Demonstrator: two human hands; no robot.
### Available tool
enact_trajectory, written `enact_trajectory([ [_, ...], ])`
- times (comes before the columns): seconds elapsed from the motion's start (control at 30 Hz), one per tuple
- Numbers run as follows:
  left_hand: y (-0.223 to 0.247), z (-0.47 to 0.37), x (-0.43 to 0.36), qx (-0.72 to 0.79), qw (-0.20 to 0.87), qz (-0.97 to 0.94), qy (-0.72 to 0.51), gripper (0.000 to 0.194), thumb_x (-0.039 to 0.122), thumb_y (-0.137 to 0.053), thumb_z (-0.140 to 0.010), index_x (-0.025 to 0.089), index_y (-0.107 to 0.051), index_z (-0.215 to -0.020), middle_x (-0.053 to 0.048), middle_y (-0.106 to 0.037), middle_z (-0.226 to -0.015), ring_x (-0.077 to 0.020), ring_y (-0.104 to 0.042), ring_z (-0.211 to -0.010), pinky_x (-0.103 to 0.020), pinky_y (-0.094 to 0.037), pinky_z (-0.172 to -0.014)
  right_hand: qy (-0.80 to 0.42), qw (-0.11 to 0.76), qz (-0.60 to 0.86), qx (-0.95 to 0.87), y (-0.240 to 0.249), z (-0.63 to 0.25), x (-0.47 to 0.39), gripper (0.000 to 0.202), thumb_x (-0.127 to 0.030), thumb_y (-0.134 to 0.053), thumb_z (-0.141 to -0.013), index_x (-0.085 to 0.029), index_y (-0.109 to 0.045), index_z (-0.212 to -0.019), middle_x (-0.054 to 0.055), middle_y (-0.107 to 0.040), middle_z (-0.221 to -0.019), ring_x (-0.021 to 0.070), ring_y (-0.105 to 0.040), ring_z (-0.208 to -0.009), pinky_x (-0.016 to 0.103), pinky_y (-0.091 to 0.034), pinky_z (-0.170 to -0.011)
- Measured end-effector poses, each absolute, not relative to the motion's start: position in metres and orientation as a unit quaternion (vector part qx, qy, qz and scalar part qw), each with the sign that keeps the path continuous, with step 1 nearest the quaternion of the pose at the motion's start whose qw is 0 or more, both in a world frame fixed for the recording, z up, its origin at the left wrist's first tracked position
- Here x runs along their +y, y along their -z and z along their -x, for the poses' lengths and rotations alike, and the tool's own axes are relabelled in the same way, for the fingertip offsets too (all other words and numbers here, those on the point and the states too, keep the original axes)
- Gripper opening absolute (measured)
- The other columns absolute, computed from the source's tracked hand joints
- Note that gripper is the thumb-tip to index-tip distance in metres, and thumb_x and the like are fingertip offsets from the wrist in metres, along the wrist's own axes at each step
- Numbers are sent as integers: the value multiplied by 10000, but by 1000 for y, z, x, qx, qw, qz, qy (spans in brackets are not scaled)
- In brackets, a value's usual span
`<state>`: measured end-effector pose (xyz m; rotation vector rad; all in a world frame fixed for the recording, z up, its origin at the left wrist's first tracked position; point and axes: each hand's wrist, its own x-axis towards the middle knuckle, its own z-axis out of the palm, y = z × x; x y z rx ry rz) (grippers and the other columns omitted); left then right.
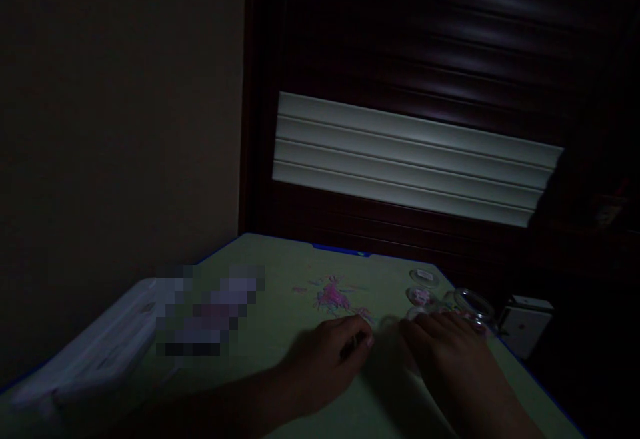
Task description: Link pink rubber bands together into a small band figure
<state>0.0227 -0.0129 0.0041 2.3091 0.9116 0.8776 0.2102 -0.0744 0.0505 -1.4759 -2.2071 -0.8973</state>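
In dim light my left hand [333, 358] is over the green table [280, 272], its thumb and fingertips pressed together; whatever they pinch is too small to name. My right hand [445, 349] is bent down at the right, fingers curled over a clear round thing [415, 312] that is mostly hidden. Just beyond my left hand lies a loose pile of thin pink and coloured strands [333, 296]. Past my right hand are a clear round lid [424, 278], a small round container with pink contents [420, 296] and a clear jar [470, 302].
A white case-like object [95, 339] lies along the table's left side, beside a blurred-out patch. A pale box-like object [526, 326] is beyond the right edge. Behind the table are a dark slatted door [420, 159] and a wall [120, 112].
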Motion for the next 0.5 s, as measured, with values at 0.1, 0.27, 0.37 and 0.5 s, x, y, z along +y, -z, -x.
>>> enact_trajectory([
  [0.1,-4,-22,-13,333,249,-851,-320,201,326,-393,-892,214,-559,-876,17,-572,-783,-106,-487,-652,-212,-340,-564,296,133,573,-752,-53,-217,-75,278,-21,-533,-684,-223,-655,-831,2,-662,-784,195,-601,-734,314,-353,-691],
  [0.27,-3,-22,-12,335,242,-855,-314,201,326,-395,-886,208,-556,-871,15,-567,-772,-106,-484,-639,-209,-343,-567,271,97,656,-698,-59,-223,-78,350,-17,-505,-722,-202,-652,-980,60,-666,-958,229,-607,-838,356,-391,-755],
  [0.37,-4,-22,-12,338,236,-857,-310,200,315,-394,-883,205,-559,-867,16,-566,-768,-104,-484,-641,-207,-345,-573,259,79,684,-678,-62,-224,-80,348,-3,-468,-734,-190,-657,-958,83,-662,-965,232,-608,-844,353,-405,-744],
  [0.5,-5,-22,-14,341,235,-856,-310,182,300,-403,-875,206,-557,-855,19,-563,-761,-104,-479,-638,-207,-345,-569,246,73,690,-677,-63,-226,-81,323,5,-452,-725,-183,-666,-877,84,-670,-889,238,-614,-818,362,-414,-743],
])
